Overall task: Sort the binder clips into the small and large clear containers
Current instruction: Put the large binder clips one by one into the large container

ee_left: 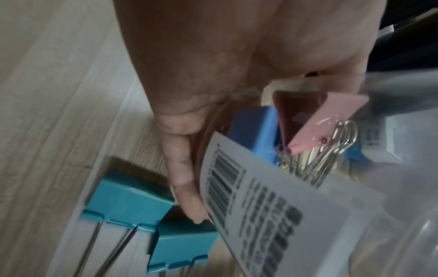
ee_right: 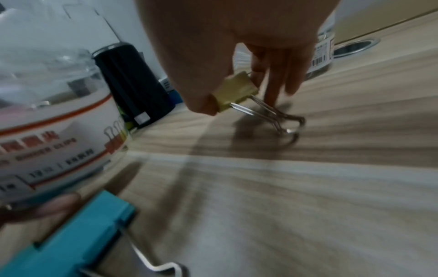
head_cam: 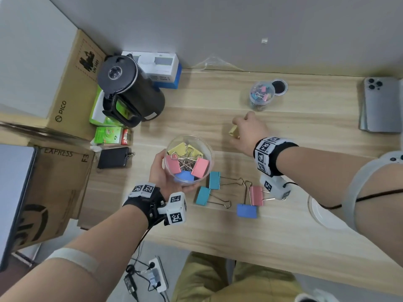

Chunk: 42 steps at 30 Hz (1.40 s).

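Observation:
My left hand (head_cam: 162,175) grips the large clear container (head_cam: 189,160) just above the wooden table (head_cam: 283,232); several large yellow, pink and blue binder clips lie inside it (ee_left: 327,120). My right hand (head_cam: 246,131) pinches a yellow binder clip (head_cam: 233,130) (ee_right: 237,91) between thumb and fingers, its wire handles near the table. The small clear container (head_cam: 261,94) full of small clips stands behind that hand. Loose on the table lie two teal clips (head_cam: 214,180) (head_cam: 203,196), a pink clip (head_cam: 256,195) and a blue clip (head_cam: 246,210).
A black kettle (head_cam: 130,90), cardboard boxes (head_cam: 72,83) and green packets (head_cam: 108,135) crowd the left side. A phone (head_cam: 380,103) lies at the far right, a round lid (head_cam: 322,212) at the right front edge, a grommet hole (head_cam: 280,86) beside the small container.

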{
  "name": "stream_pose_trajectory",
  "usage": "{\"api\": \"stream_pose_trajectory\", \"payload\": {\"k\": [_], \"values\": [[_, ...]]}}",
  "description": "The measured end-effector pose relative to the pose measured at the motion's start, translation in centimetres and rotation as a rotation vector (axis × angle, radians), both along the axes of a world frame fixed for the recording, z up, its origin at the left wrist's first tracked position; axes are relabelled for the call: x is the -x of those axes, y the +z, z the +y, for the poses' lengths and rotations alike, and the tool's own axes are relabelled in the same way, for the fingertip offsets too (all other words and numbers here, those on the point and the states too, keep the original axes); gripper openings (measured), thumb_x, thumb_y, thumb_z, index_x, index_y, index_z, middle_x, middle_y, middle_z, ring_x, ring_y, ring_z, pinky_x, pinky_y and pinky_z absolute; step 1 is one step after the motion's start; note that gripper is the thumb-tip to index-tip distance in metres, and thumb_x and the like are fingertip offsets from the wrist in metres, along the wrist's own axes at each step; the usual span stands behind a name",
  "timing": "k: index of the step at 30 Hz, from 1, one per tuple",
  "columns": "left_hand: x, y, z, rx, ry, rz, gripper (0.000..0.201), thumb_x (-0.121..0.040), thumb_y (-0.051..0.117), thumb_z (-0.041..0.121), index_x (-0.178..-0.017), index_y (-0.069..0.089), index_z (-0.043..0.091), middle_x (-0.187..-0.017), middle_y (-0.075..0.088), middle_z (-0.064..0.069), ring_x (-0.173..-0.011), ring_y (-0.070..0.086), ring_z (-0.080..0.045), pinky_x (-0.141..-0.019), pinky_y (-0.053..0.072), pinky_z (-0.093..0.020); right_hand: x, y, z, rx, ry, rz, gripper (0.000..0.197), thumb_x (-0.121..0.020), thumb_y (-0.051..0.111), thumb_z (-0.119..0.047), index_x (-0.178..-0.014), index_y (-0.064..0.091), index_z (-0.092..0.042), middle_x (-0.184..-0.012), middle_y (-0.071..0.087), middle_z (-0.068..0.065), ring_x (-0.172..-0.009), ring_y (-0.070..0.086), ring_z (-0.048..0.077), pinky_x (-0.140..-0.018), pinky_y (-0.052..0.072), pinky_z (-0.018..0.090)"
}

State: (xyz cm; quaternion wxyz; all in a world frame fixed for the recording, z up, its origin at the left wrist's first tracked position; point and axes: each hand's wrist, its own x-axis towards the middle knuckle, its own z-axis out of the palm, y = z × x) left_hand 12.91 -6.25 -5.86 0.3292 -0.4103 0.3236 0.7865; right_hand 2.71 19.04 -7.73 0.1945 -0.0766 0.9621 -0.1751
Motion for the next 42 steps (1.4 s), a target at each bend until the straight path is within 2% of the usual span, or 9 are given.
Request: {"api": "stream_pose_trajectory", "payload": {"k": [4, 7, 11, 17, 21, 25, 28, 32, 42], "values": [[0.2, 0.6, -0.3, 0.012, 0.001, 0.014, 0.101, -0.057, 0.071, 0.064, -0.141, 0.05, 0.012, -0.137, 0.055, -0.026, -0.124, 0.052, -0.048, -0.088, 0.051, -0.052, -1.1, 1.8, -0.9, 0.274, 0.061, -0.127, 0.043, -0.072, 0.071, -0.029, -0.11, 0.054, -0.021, -0.112, 0.036, 0.002, -0.087, 0.054, 0.026, -0.083, 0.052, 0.039], [0.3, 1.2, -0.4, 0.028, -0.004, 0.024, 0.102, -0.056, 0.07, 0.064, -0.142, 0.05, 0.012, -0.137, 0.055, -0.025, -0.125, 0.052, -0.047, -0.091, 0.05, -0.051, -2.8, 2.1, -2.3, 0.124, 0.296, -0.287, 0.049, -0.065, 0.076, -0.043, -0.106, 0.054, -0.025, -0.104, 0.04, -0.004, -0.08, 0.058, 0.022, -0.073, 0.054, 0.039], [-0.4, 1.7, -0.9, 0.046, -0.013, 0.038, 0.107, -0.049, 0.074, 0.062, -0.141, 0.051, 0.013, -0.136, 0.056, -0.025, -0.123, 0.054, -0.046, -0.085, 0.053, -0.051, -5.7, 0.8, -3.6, -0.011, 0.44, -0.266, 0.067, -0.061, 0.078, -0.055, -0.113, 0.056, -0.019, -0.097, 0.052, -0.002, -0.077, 0.058, 0.02, -0.065, 0.052, 0.034], [-1.5, 1.7, -2.0, 0.062, -0.043, 0.021, 0.112, -0.041, 0.08, 0.059, -0.14, 0.052, 0.014, -0.135, 0.057, -0.024, -0.124, 0.054, -0.045, -0.087, 0.052, -0.051, -8.2, -0.2, -4.3, -0.078, 0.354, -0.221, 0.05, -0.067, 0.071, -0.048, -0.104, 0.055, -0.019, -0.099, 0.044, -0.002, -0.071, 0.057, 0.023, -0.058, 0.05, 0.034], [-2.0, 1.7, -2.8, 0.046, -0.059, 0.02, 0.105, -0.049, 0.075, 0.061, -0.14, 0.052, 0.014, -0.136, 0.056, -0.024, -0.123, 0.054, -0.046, -0.088, 0.052, -0.052, -8.2, 0.7, -3.5, -0.115, 0.236, -0.185, 0.04, -0.071, 0.064, -0.04, -0.104, 0.054, -0.02, -0.101, 0.056, -0.001, -0.08, 0.06, 0.025, -0.067, 0.054, 0.035], [-1.8, 2.2, -3.3, 0.035, -0.056, 0.04, 0.104, -0.051, 0.072, 0.063, -0.14, 0.052, 0.014, -0.136, 0.056, -0.025, -0.123, 0.054, -0.046, -0.088, 0.052, -0.052, -7.9, 1.5, -2.5, -0.138, 0.195, -0.193, 0.052, -0.072, 0.065, -0.04, -0.118, 0.051, -0.022, -0.11, 0.053, -0.001, -0.082, 0.06, 0.024, -0.07, 0.056, 0.038], [-1.7, 2.3, -3.5, 0.008, -0.035, 0.043, 0.092, -0.065, 0.064, 0.065, -0.14, 0.051, 0.014, -0.136, 0.057, -0.024, -0.123, 0.054, -0.048, -0.088, 0.052, -0.052, -8.0, 1.5, -2.6, -0.151, 0.19, -0.18, 0.067, -0.071, 0.07, -0.043, -0.129, 0.046, -0.022, -0.117, 0.049, 0.0, -0.084, 0.061, 0.024, -0.071, 0.057, 0.039], [-2.0, 1.8, -4.1, 0.001, -0.029, 0.041, 0.087, -0.072, 0.056, 0.068, -0.14, 0.051, 0.015, -0.135, 0.057, -0.025, -0.121, 0.055, -0.049, -0.085, 0.052, -0.053, -8.5, 0.8, -3.0, -0.166, 0.175, -0.181, 0.074, -0.07, 0.074, -0.049, -0.132, 0.045, -0.02, -0.121, 0.048, 0.001, -0.087, 0.061, 0.024, -0.071, 0.055, 0.036], [-2.2, 0.5, -4.2, 0.046, -0.021, 0.013, 0.087, -0.07, 0.057, 0.069, -0.138, 0.053, 0.014, -0.131, 0.059, -0.026, -0.118, 0.056, -0.05, -0.088, 0.051, -0.054, -10.4, 0.0, -4.2, -0.164, 0.241, -0.206, 0.055, -0.072, 0.069, -0.041, -0.118, 0.05, -0.018, -0.112, 0.043, 0.0, -0.072, 0.058, 0.022, -0.062, 0.055, 0.035]]}}
